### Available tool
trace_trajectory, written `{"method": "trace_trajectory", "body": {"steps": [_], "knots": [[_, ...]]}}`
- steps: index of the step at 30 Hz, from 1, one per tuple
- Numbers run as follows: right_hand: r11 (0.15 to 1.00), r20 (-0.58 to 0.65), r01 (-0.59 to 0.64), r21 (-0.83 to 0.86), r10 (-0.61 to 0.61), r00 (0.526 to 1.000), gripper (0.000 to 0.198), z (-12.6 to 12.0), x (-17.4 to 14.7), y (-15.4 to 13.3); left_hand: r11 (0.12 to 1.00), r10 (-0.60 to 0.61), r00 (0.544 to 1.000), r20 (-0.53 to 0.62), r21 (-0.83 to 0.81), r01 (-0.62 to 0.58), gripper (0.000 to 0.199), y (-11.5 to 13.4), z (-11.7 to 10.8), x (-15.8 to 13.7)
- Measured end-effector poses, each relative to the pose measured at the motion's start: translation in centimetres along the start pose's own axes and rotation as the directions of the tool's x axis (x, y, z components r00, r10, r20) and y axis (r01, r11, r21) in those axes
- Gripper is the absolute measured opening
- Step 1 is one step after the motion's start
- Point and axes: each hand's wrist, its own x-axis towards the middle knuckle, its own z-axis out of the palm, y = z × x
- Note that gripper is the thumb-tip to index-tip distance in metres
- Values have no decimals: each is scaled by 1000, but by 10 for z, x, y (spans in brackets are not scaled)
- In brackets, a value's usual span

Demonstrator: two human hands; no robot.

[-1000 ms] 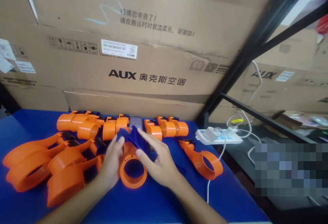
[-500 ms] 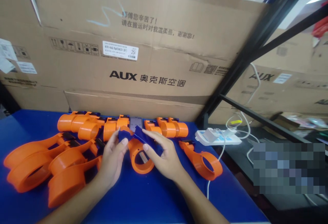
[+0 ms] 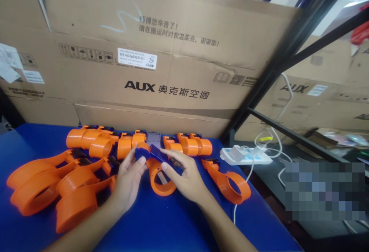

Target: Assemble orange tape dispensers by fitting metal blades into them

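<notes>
Both hands hold an orange tape dispenser [image 3: 152, 178] over the middle of the blue table, its round hub hanging towards me. My left hand [image 3: 128, 181] pinches a small dark blue piece [image 3: 142, 152] at the dispenser's upper left, thumb on top. In my right hand [image 3: 186, 175], thumb and fingers grip a longer dark blue part [image 3: 158, 154] at its upper right. Whether the blue parts are joined to the orange body cannot be made out. Fingers cover much of the dispenser's handle end.
Several more orange dispensers [image 3: 76, 211] lie left and along the back; one dispenser [image 3: 243, 190] lies right. A phone [image 3: 153, 138] rests behind my hands. Cardboard [image 3: 173, 111] walls the rear of the blue table [image 3: 161, 229]. A white power strip [image 3: 259, 159] with cables sits at the right edge.
The whole view has shifted slightly. My hands keep the same hold, and the blue piece at my left fingers seems turned a little.
</notes>
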Motion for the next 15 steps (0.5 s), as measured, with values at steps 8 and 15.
{"method": "trace_trajectory", "body": {"steps": [8, 15], "knots": [[998, 82, -29, 57, 24, 996, 49, -7, -3, -7, 998, 29, 995, 95, -51, -25, 70, 1, -4, -4], [889, 23, 276, -366, -288, 957, 62, -9, -9, -6, 991, 137, 981, 140, -20, -135, 58, 1, -2, -6]]}}
